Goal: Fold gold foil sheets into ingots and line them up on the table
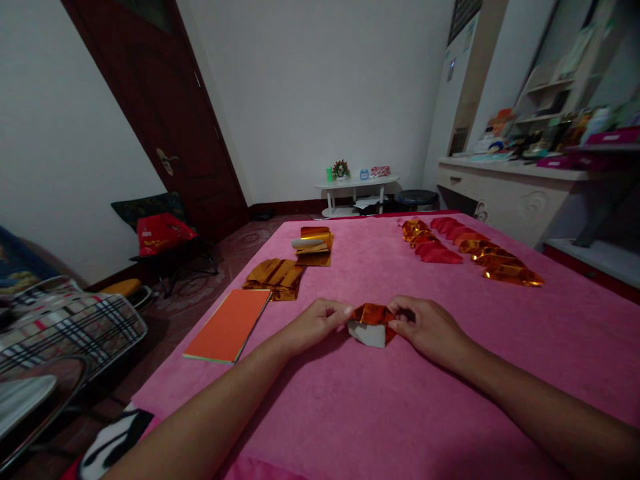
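A small folded piece of gold-orange foil paper with a white underside rests on the pink cloth in front of me. My left hand pinches its left edge with curled fingers. My right hand pinches its right edge the same way. Both forearms lie on the cloth.
An orange sheet stack lies at the left, with flat gold sheets and a gold stack behind it. A row of folded gold and red pieces runs along the far right. A dresser stands at the right; a chair stands by the door.
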A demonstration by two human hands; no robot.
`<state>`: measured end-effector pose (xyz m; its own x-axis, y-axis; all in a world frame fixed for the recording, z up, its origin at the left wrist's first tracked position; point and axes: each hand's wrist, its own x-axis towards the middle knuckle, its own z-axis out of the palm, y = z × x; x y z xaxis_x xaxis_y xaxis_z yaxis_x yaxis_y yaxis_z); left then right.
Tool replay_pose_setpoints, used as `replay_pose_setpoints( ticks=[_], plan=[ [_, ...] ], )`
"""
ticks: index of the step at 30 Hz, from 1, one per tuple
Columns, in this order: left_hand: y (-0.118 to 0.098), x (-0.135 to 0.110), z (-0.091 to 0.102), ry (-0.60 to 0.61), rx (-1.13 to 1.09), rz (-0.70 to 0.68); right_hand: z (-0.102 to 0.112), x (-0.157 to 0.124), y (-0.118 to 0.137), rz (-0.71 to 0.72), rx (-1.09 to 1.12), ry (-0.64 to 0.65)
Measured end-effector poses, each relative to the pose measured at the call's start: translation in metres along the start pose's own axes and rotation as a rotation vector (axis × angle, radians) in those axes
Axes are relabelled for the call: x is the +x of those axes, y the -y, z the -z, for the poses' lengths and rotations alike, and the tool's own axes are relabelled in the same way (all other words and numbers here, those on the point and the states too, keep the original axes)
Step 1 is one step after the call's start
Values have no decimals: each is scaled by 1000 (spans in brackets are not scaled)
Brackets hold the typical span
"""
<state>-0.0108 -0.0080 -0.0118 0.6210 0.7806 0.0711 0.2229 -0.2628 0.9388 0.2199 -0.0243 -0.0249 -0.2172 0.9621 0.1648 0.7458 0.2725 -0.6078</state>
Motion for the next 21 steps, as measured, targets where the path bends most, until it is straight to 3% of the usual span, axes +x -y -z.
replay_pose_setpoints(
  ticks=[7,13,21],
  plan=[
    [12,10,-18,-189,-44,32,-8,2,-6,87,113,-8],
    [15,13,-17,-275,22,59,-9,4,-3,103,273,-48],
    [8,13,-23,-223,385,241,-16,15,-17,70,345,-51]
  ],
)
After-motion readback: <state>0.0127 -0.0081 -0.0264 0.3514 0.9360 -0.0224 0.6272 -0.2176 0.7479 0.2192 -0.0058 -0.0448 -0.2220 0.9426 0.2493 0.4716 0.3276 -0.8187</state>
